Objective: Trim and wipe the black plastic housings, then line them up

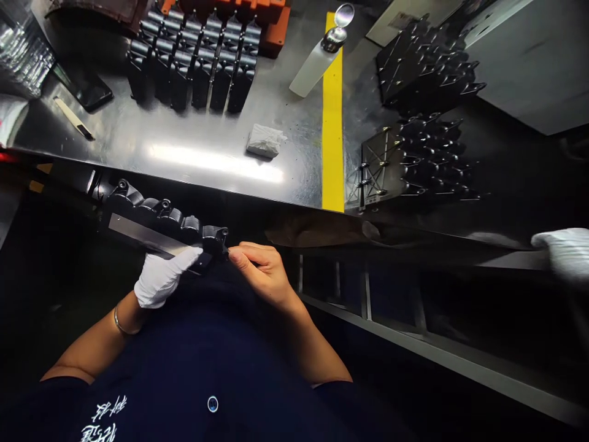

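A black moulded housing (pixel 172 220) with rounded humps, screw lugs and a flat metallic strip along its face is held tilted in front of my body, just off the bench edge. My left hand (pixel 160 280), in a white glove, is closed around its lower side with the thumb laid along the strip. At the housing's right end, my bare right hand (pixel 263 270) pinches the corner between thumb and fingers. Whether a small item is also between those fingertips is hidden.
On the metal bench (pixel 207 141) lie a folded white cloth (pixel 265 140), a pump bottle (pixel 313 69), a knife-like tool (pixel 73 118) and a row of black housings (pixel 193 61). More black housings (pixel 427 156) stand right of the yellow tape (pixel 332 123). Another person's gloved hand (pixel 568 253) is far right.
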The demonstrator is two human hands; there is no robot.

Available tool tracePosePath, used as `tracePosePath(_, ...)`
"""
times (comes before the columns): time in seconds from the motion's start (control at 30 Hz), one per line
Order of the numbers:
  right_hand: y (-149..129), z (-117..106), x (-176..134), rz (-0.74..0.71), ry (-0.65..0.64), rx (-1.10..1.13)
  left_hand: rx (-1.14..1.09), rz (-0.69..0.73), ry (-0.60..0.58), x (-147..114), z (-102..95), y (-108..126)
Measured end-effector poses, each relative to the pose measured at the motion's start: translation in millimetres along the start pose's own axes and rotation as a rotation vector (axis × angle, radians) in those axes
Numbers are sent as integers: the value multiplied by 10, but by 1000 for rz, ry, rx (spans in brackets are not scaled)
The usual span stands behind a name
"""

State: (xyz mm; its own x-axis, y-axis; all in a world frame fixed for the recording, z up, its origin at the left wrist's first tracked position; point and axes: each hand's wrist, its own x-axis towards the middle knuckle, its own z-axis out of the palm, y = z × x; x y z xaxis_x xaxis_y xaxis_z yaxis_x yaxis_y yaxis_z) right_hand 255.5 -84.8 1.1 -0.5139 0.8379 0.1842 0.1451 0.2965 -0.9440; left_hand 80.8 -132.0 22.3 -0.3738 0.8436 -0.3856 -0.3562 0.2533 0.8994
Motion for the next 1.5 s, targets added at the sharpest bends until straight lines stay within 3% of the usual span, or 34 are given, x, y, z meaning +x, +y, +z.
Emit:
tracePosePath(0.17, 37, -28, 17, 24, -7, -13, 42, -15, -18, 1, -25, 28)
tracePosePath(0.3, 127, 15, 8, -4, 65, -97, 110, -32, -37, -1, -36, -1)
tracePosePath(0.37, 190, 51, 2, -65, 188, -244, 138, -62, -23, -5, -29, -24)
tracePosePath(0.43, 253, 66, 2, -105, 401, -397, 148, -110, 18, -11, -13, -35)
tracePosePath(0.5, 293, 45, 5, -72, 597, -477, 135, -162, 41, -14, 8, -31)
tracePosePath(0.53, 297, 24, 7, -43, 636, -483, 119, -185, 23, -13, 16, -26)
tracePosePath(0.57, 291, 0, 9, -24, 612, -470, 101, -205, -5, -11, 22, -22)
tracePosePath(0.67, 230, -48, 6, -80, 302, -407, 70, -215, -57, 5, 5, -46)
tracePosePath(0.73, 186, -45, 1, -138, 165, -421, 110, -168, -73, 18, -44, -103)
tracePosePath(0.87, 158, 13, -3, -168, 179, -514, 224, -51, -189, 36, -192, -262)
tracePosePath(1.0, 165, 52, 3, -181, 191, -542, 302, -22, -187, 28, -273, -336)
tracePosePath(1.5, 180, 12, -14, -89, 82, -470, 350, -97, -83, -11, -59, -39)
